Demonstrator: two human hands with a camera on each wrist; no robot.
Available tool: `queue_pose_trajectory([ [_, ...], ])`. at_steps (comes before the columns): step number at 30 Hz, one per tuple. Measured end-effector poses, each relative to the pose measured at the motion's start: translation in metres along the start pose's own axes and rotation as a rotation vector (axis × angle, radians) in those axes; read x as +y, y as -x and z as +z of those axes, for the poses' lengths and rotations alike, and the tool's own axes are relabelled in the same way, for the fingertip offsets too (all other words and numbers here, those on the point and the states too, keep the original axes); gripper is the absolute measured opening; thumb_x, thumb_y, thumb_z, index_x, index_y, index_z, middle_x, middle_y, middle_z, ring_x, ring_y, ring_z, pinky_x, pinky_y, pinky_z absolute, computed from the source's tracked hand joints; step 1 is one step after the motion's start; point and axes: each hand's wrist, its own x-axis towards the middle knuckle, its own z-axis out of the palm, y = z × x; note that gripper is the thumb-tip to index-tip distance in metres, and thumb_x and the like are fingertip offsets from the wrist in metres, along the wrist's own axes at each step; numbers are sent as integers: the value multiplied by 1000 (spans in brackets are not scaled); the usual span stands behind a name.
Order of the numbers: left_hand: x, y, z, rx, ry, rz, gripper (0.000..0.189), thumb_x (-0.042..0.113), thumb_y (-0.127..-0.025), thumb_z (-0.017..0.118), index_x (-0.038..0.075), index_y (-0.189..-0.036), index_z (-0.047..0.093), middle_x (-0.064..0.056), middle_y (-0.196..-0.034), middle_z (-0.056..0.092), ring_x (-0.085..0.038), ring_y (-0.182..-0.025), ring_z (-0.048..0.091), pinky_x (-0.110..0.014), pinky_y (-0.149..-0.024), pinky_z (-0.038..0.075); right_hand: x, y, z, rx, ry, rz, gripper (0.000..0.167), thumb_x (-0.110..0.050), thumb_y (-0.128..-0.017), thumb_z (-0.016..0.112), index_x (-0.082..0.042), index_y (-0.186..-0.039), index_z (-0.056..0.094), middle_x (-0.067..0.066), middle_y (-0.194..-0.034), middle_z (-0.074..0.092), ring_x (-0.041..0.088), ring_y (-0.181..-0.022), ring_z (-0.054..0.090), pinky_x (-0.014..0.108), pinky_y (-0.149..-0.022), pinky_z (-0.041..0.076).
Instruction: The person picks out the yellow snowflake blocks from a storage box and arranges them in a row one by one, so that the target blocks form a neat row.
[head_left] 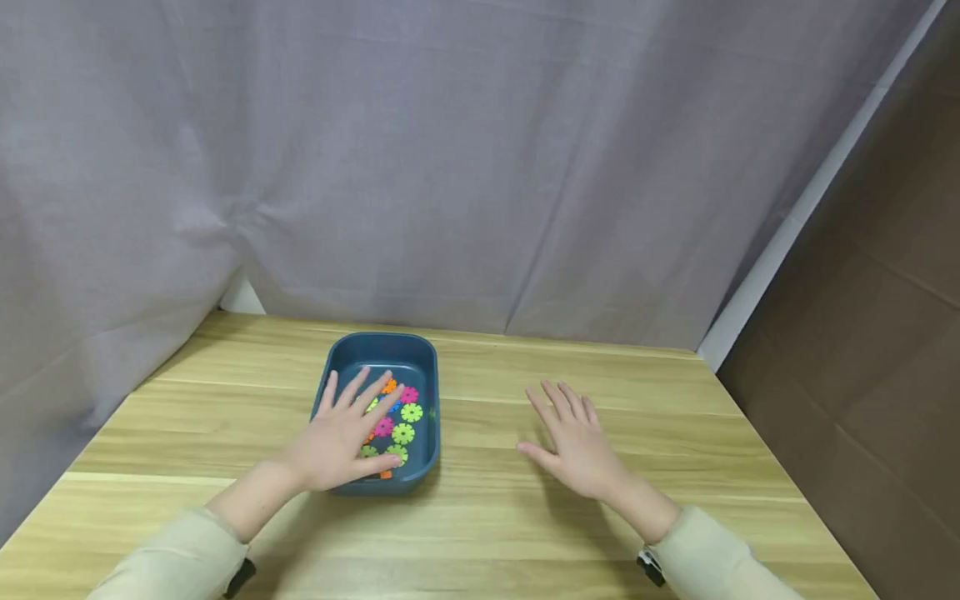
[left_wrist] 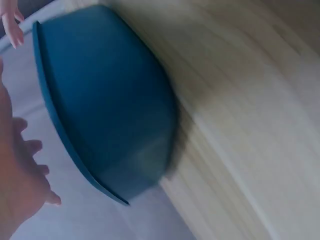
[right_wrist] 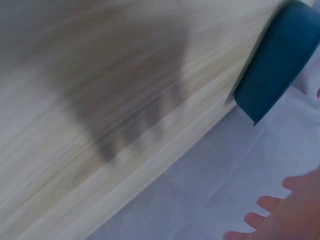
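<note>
A dark blue plastic bin (head_left: pixel 428 367) stands on the table, left of the middle. Inside it lie several flower-shaped plastic discs, among them a lime green disc (head_left: pixel 412 412), a pink disc (head_left: pixel 409 394) and an orange disc (head_left: pixel 389 386). My left hand (head_left: pixel 330 446) is spread above the near left part of the bin and hides some discs. In the left wrist view that hand (left_wrist: pixel 22 170) is apart from the bin's rim. Off to the right of the bin, my right hand (head_left: pixel 581 454) hovers over the table with fingers spread, holding nothing.
The wood-grain table (head_left: pixel 480 533) runs back to a grey curtain (head_left: pixel 450 167). A brown panel (head_left: pixel 862 350) stands along the right side. In the right wrist view, the shadow of a hand falls on the tabletop (right_wrist: pixel 50 165).
</note>
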Motion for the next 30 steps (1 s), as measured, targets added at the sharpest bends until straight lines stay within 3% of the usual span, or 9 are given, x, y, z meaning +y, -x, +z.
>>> queue_pose_trajectory([
  [3,-12,2,-1,60,45,-53,85,55,-81,61,12,-147,29,-16,-154,24,-44,-140,14,-70,-107,3,-1,-11,-1,39,-133,29,76,-41,-86,62,-7,-146,29,22,-147,32,43,-134,28,65,-106,23],
  [8,-30,4,-1,139,179,-179,83,41,-82,67,5,-146,28,-22,-151,25,-48,-137,18,-69,-107,10,-4,-33,-2,72,-450,156,77,-32,-82,70,-4,-143,32,21,-141,38,39,-129,35,57,-103,35],
  [14,-53,8,4,178,442,-355,80,36,-90,60,0,-148,18,-27,-151,21,-47,-137,20,-64,-108,20,-15,-64,1,127,-744,251,67,-17,-80,74,-1,-136,41,19,-134,46,35,-119,46,46,-95,46],
  [20,-68,12,14,189,695,-442,72,25,-98,49,-5,-147,6,-35,-148,17,-53,-131,26,-60,-106,29,-43,-87,6,140,-883,221,61,-9,-78,74,-1,-131,46,20,-125,53,33,-112,52,41,-90,50],
  [25,-73,16,18,165,782,-492,64,23,-101,41,-6,-147,8,-37,-145,22,-54,-128,32,-58,-104,32,-74,-101,13,105,-950,162,60,-9,-77,75,-1,-130,48,18,-120,56,31,-109,53,42,-90,50],
  [30,-75,17,20,171,835,-492,58,21,-101,39,-6,-146,15,-36,-142,30,-51,-127,37,-56,-105,34,-104,-111,27,5,-980,119,62,-11,-77,76,-5,-131,48,16,-122,56,31,-111,54,40,-91,50],
])
